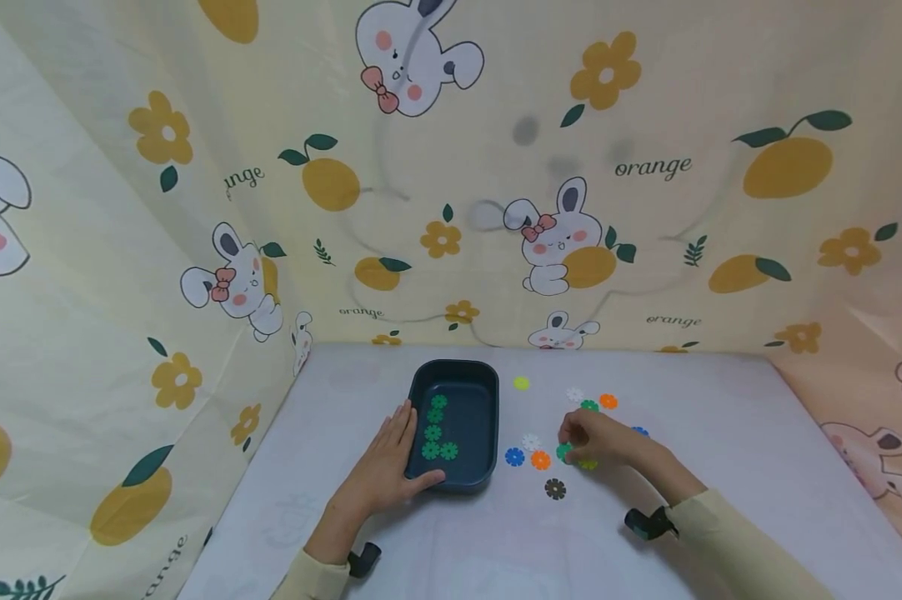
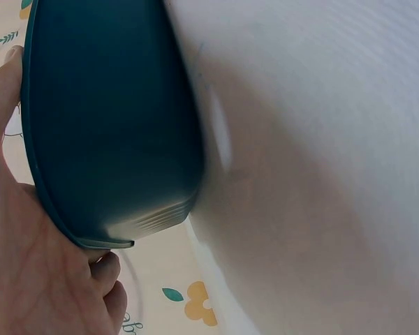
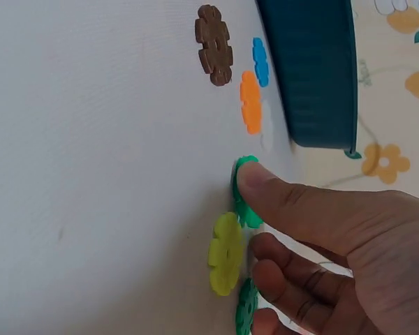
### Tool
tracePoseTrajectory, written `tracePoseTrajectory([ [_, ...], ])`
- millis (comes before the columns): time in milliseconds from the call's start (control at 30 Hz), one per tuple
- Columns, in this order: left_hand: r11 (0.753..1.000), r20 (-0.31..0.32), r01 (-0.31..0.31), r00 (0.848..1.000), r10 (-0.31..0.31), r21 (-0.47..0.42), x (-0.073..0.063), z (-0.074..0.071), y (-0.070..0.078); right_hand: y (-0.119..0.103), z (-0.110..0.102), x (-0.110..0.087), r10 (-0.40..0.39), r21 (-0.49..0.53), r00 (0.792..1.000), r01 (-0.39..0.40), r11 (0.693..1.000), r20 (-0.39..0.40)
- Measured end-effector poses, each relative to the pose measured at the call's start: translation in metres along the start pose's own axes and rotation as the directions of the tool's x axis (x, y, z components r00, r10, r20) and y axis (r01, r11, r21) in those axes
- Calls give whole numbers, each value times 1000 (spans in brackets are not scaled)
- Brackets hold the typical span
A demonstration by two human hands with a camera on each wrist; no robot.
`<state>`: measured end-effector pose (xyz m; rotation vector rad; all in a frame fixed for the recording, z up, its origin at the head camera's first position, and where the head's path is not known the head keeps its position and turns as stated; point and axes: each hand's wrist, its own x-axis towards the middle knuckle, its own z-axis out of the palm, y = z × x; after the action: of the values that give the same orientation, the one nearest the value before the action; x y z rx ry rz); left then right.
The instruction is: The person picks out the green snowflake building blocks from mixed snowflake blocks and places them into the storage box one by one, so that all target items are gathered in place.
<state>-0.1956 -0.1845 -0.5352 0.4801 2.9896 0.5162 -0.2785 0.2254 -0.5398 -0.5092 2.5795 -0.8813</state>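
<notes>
My left hand (image 1: 382,468) rests against the left side of a dark blue-green tray (image 1: 491,417), fingers straight along its wall and thumb at the near rim. Inside the tray, on its left half, lie several green flower-shaped plastic discs (image 1: 433,433). To the right of the tray, my right hand (image 1: 597,437) pinches another green disc (image 3: 247,202) with the thumb on its face; the index finger is mostly hidden behind. A yellow disc (image 3: 225,255) lies beside that green disc, and a further green disc (image 3: 246,307) is partly covered by the curled fingers.
Around the right hand lie an orange disc (image 1: 540,460), a blue disc (image 1: 514,457), a white disc (image 1: 530,442) and a brown disc (image 1: 555,488). Farther back are a yellow disc (image 1: 522,383) and another orange disc (image 1: 608,402). Printed cloth walls (image 1: 451,275) enclose the white table (image 1: 466,550).
</notes>
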Motion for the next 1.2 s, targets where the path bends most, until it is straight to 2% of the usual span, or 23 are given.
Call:
tracePoseTrajectory([
  [200,1000,-6,0,1000,0,0,-1,0,1,-6,-2,-2,-94,-8,996,94,996,-2],
  [433,1000,3,5,1000,-5,5,-1,0,-1,-19,-11,6,-131,36,991,132,991,-36],
  [700,1000,6,7,1000,-7,1,-2,0,0,-39,-15,24,-239,72,966,247,966,-102],
  [1000,1000,14,7,1000,-7,-1,-1,-2,0,-71,-15,42,-327,188,942,335,923,-76],
  [1200,1000,17,7,1000,-7,-10,-2,-3,0,-91,-8,55,-367,205,929,367,907,-41],
])
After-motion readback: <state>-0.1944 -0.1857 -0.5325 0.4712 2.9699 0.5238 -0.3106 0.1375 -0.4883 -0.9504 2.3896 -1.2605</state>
